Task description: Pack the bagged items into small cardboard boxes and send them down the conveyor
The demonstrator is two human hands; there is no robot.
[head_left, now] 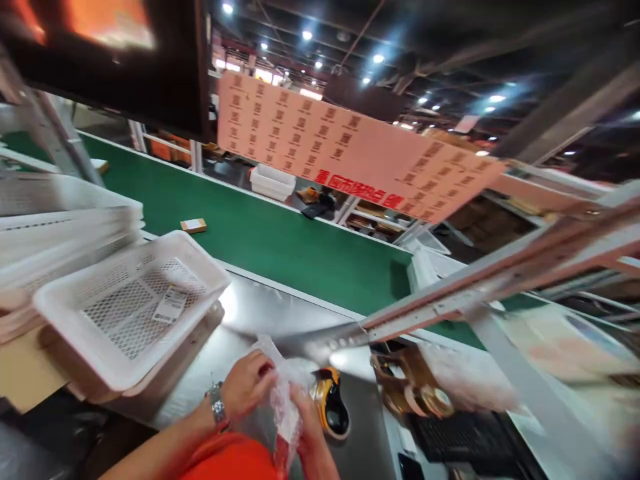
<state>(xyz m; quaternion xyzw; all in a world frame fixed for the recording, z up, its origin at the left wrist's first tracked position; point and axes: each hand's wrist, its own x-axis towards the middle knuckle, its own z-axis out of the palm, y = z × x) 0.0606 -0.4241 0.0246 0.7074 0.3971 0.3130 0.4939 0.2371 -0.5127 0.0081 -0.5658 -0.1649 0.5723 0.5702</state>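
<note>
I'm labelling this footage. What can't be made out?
In the head view:
What, if anything, the plastic wrap holds: hidden by creases and blur.
Fingertips of the right hand: lost in blur.
Print on the label: too small, blurred.
The screen: blurred, cut by top edge.

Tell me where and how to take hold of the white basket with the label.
Probably take the white basket by its long rim nearest the left hand, from the right and above: its opening faces up, and that raised, narrow edge lies uncovered for pinching.
</note>
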